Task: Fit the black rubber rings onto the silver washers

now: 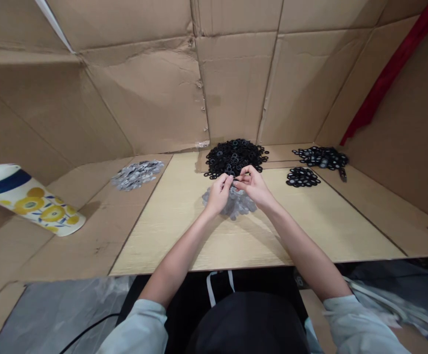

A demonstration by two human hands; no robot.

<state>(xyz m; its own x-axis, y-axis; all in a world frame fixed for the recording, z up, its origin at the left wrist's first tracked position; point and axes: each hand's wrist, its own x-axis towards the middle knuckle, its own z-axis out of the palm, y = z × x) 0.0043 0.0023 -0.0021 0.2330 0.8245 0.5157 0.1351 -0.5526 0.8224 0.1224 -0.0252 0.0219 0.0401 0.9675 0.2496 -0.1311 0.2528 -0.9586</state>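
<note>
The left hand [219, 194] and right hand [253, 186] are held pinched nearly shut, their hold too small to make out, between the black rings [232, 157] and grey discs [243, 204]; such light, soft-looking rings are best taken by the rim.

The heap of rings [233, 157] in front of me is plain black, while the discs [232, 204] below it and the second heap of discs [137, 175] are silvery grey. To my right, the small pile of rings [303, 177] shows black with grey centres. The cup [29, 199] is white, with a navy band and yellow flowers on blue leaves. The bench top [199, 246] is pale wood-grain yellow, the cardboard [151, 98] brown, the strip [383, 83] red, and my sleeves [140, 329] pale mint.
</note>
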